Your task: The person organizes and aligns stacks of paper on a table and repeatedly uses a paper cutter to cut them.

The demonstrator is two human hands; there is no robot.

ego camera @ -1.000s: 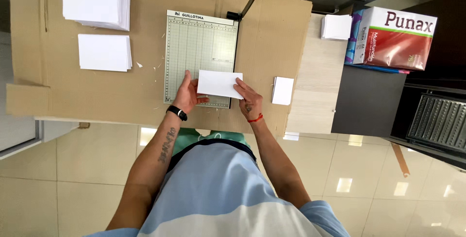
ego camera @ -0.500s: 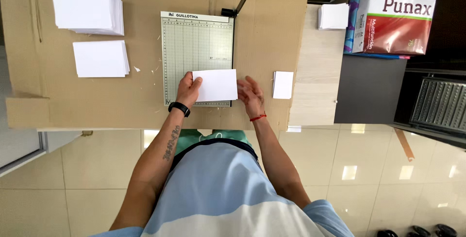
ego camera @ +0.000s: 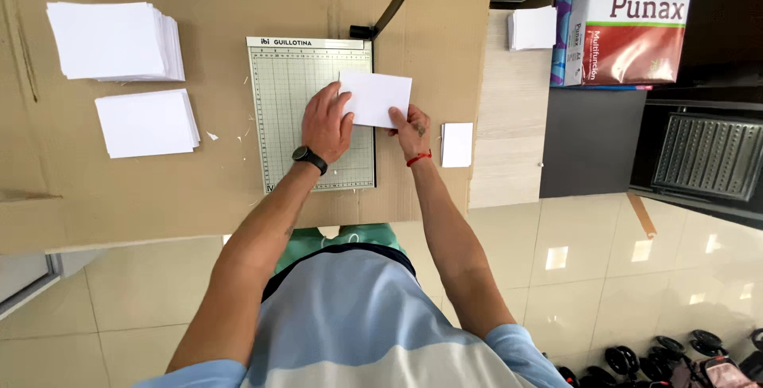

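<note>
**Thin white sheet on the cutter, pinned at two edges**

Left of the paper cutter [ego camera: 311, 114] lie two white paper stacks [ego camera: 131, 78]. On the cutter's gridded bed my left hand [ego camera: 326, 124] presses flat, fingers spread, on the white sheet [ego camera: 377, 98]. I judge the sheet light, floppy and apt to slide. At the cutter's right edge my right hand [ego camera: 412, 127] pinches the sheet's lower edge.

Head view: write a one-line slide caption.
Both hands, left and right, steady white paper on a gridded paper cutter.
</note>
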